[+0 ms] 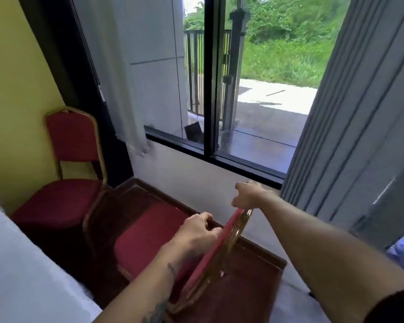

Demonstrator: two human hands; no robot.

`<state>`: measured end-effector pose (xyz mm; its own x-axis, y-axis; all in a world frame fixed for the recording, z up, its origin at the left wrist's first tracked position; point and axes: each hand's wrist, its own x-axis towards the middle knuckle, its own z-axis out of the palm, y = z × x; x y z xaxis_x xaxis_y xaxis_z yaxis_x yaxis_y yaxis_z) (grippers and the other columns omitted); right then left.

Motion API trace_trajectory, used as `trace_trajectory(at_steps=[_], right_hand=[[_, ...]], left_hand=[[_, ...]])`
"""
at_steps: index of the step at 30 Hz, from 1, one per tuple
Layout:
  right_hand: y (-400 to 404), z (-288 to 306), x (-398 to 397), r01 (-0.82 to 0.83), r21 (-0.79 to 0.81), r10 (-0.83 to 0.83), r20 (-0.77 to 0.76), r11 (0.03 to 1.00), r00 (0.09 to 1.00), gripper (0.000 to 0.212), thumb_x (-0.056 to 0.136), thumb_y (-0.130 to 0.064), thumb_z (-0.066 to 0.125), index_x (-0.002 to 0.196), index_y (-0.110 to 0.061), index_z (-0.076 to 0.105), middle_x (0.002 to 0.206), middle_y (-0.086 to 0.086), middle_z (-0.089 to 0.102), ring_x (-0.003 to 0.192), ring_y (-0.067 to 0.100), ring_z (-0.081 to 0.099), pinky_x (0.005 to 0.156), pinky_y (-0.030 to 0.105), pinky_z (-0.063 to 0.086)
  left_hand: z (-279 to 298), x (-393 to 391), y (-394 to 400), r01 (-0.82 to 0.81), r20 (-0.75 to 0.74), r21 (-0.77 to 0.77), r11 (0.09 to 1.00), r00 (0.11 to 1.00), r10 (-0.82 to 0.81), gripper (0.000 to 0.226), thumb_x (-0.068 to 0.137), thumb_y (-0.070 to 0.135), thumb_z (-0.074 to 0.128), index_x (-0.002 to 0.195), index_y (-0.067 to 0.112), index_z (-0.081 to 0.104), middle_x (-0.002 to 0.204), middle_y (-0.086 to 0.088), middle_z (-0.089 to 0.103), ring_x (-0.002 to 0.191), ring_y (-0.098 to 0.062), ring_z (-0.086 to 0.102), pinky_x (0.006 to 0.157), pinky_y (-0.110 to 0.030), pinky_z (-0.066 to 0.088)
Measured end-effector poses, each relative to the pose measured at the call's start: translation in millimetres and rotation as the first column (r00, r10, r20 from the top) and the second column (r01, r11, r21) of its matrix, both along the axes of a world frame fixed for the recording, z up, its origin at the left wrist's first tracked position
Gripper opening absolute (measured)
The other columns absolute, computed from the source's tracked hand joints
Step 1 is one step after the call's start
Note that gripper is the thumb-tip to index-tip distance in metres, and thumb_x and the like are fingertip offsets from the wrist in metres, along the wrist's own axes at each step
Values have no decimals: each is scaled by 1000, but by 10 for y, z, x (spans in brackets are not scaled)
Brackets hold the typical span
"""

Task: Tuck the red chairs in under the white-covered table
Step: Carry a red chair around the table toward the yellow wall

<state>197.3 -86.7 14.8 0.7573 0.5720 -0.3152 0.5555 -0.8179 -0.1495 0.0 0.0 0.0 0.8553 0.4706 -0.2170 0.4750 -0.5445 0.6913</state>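
The near red chair (149, 238) sits just beside the white tabletop (21, 264) at your lower left, its seat not yet under the cloth, so this one is mid-push by my reading. Your left hand (197, 231) is closed over the top edge of its backrest; your right hand (248, 194) grips the far corner of that same gold-framed back, arm stretched out (fingers curled, thumb side up). Farther off, the second red chair (63, 183) stands against the yellow wall (14, 89), untouched and left to do.
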Motion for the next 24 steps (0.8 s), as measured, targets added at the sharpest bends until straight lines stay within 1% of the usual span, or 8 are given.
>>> trace_trajectory(at_steps=[3, 5, 9, 12, 14, 18, 20, 24], right_hand=[[-159, -76, 87, 153, -12, -154, -57, 988, 986, 58, 89, -35, 57, 139, -12, 43, 132, 18, 47, 111, 34, 50, 74, 38, 44], [-235, -150, 77, 317, 4, -306, -241, 949, 921, 58, 89, -34, 53, 137, -6, 39, 117, 17, 49, 97, 34, 57, 66, 38, 51], [-247, -405, -77, 630, 100, -454, -608, 770, 651, 50, 90, -35, 47, 122, 2, 38, 102, 24, 58, 70, 44, 72, 50, 44, 62], [-184, -620, -157, 739, 269, -454, -645, 617, 615, 55, 87, -29, 54, 132, -3, 36, 113, 21, 60, 76, 36, 70, 39, 41, 57], [-163, -667, -163, 759, 296, -451, -659, 580, 602, 60, 85, -29, 56, 135, -4, 36, 116, 19, 60, 81, 34, 70, 39, 40, 57], [-135, -687, -203, 790, 313, -459, -677, 527, 575, 59, 80, -30, 57, 130, -5, 40, 115, 20, 61, 91, 36, 69, 67, 54, 64], [-121, -704, -260, 807, 327, -445, -702, 491, 556, 60, 74, -29, 60, 126, -4, 44, 111, 19, 64, 90, 36, 70, 72, 55, 63], [-138, -782, -428, 874, 273, -323, -851, 402, 415, 35, 77, -20, 64, 108, -5, 54, 85, 15, 66, 68, 29, 69, 60, 44, 63]], left_hand=[[-56, 171, -215, 112, -176, -73, 991, 977, -123, 72, 65, 64, 59, 129, 31, 56, 114, 10, 56, 100, -11, 55, 88, -28, 44], [-154, 228, -340, 146, -273, -89, 985, 948, -165, 72, 65, 63, 63, 129, 32, 54, 119, 6, 56, 107, -15, 57, 95, -34, 48], [-354, 235, -394, 194, -412, 12, 981, 895, -172, 90, 77, 45, 63, 154, 29, 21, 140, -3, 45, 129, -28, 46, 105, -40, 41], [-438, 180, -347, 175, -422, -38, 984, 890, -175, 84, 79, 43, 56, 154, 31, 20, 137, -5, 48, 125, -31, 50, 105, -44, 43], [-469, 159, -327, 178, -405, -61, 982, 895, -187, 82, 77, 44, 54, 152, 32, 23, 134, -5, 50, 121, -31, 52, 103, -46, 45], [-532, 96, -276, 196, -363, -56, 979, 909, -203, 85, 73, 49, 54, 152, 36, 23, 127, -3, 51, 115, -32, 54, 97, -48, 48], [-594, -13, -251, 183, -378, -55, 982, 906, -190, 91, 73, 45, 57, 154, 37, 17, 130, -1, 49, 116, -31, 54, 97, -47, 48], [-703, -200, -219, 132, -422, -129, 983, 890, -175, 96, 73, 31, 55, 156, 39, 9, 142, -2, 45, 122, -34, 51, 101, -46, 48]])
